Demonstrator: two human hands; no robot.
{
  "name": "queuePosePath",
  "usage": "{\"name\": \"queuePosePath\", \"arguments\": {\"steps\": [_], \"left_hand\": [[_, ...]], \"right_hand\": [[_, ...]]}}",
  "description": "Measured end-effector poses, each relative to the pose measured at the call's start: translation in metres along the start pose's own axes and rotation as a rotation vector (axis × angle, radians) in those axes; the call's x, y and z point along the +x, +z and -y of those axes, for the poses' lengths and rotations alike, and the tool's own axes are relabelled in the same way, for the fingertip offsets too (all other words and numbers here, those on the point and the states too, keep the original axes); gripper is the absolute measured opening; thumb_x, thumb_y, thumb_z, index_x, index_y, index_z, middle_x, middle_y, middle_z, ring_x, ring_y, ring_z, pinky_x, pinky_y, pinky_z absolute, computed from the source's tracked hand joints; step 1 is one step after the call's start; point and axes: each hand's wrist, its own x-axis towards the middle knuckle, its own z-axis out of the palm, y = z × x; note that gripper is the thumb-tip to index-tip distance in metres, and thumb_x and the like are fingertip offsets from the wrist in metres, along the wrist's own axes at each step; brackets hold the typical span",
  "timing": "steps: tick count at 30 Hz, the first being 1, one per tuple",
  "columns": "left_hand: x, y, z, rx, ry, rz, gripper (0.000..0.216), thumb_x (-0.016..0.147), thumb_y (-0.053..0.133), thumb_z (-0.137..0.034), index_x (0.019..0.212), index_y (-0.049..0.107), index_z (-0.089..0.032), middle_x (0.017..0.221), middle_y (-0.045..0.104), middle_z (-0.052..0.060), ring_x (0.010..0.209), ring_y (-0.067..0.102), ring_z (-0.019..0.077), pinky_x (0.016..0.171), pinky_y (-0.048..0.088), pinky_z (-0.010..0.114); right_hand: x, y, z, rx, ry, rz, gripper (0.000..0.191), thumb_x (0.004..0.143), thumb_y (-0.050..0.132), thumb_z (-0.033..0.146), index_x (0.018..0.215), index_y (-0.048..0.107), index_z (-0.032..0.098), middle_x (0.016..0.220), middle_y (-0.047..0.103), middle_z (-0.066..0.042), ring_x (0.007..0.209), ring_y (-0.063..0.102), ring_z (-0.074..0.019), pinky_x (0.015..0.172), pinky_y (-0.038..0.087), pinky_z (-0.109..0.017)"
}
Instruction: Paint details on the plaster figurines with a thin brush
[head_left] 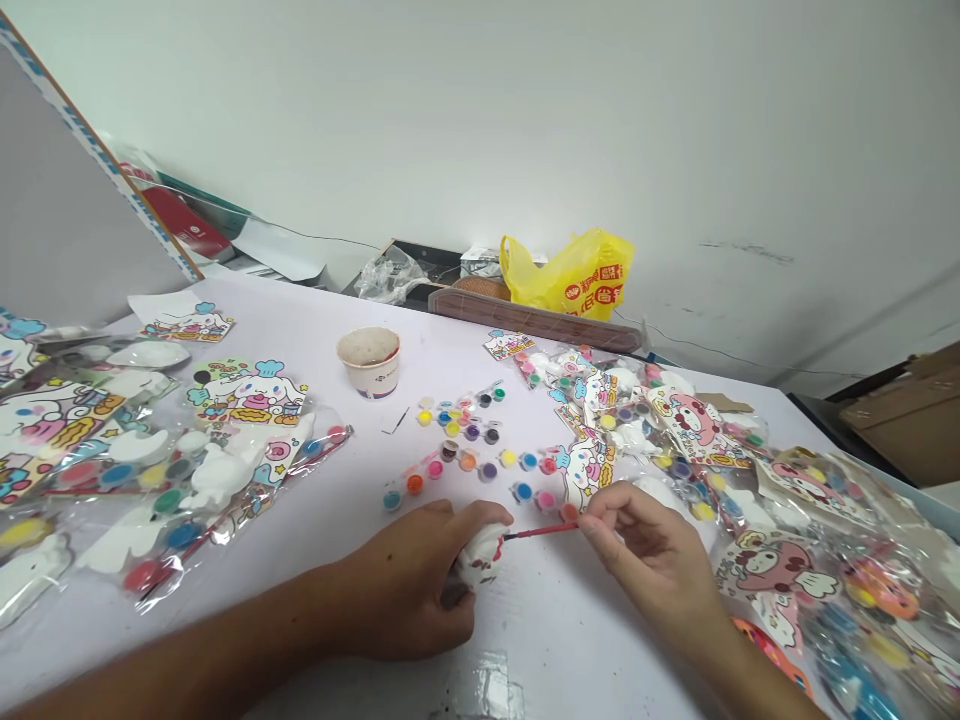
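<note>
My left hand [427,585] is closed round a small white figurine [480,560] with red and dark paint marks on its right side. The hand covers much of it, so its full shape cannot be made out. Between the thumb and fingers of my right hand [637,540] is a thin red paintbrush [551,530]. Its dark tip meets the figurine's painted side. Just beyond both hands lie several small open paint pots [469,460] in many colours.
A paper cup [369,362] with stained insides stands behind the paints. Packaged craft kits [247,440] spread over the left, and more kits [705,430] crowd the right. A yellow plastic bag [574,275] sits at the back by the wall. A small dark-tipped tool [397,421] lies near the cup.
</note>
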Motion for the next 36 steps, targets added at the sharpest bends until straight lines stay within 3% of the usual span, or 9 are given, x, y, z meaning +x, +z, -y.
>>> {"name": "queuePosePath", "arguments": {"steps": [8, 36], "left_hand": [[0.001, 0.002, 0.002, 0.008, 0.016, -0.001, 0.066, 0.07, 0.056, -0.012, 0.131, 0.038, -0.029, 0.093, 0.059, 0.002, 0.087, 0.056, 0.0224, 0.075, 0.045, 0.032], [0.0, 0.007, 0.005, 0.024, 0.063, 0.001, 0.068, 0.071, 0.055, -0.011, 0.132, 0.035, -0.032, 0.091, 0.06, 0.0, 0.086, 0.056, 0.0217, 0.074, 0.045, 0.032]], "right_hand": [[0.003, -0.005, 0.019, -0.088, 0.029, 0.019, 0.017, 0.088, 0.061, 0.03, 0.074, 0.06, 0.021, 0.057, 0.053, 0.002, 0.055, 0.054, -0.0143, 0.055, 0.048, -0.026], [-0.001, -0.009, 0.026, -0.201, -0.048, 0.055, 0.013, 0.088, 0.061, 0.027, 0.076, 0.06, 0.021, 0.059, 0.057, 0.001, 0.055, 0.056, -0.0141, 0.05, 0.046, -0.025]]}}
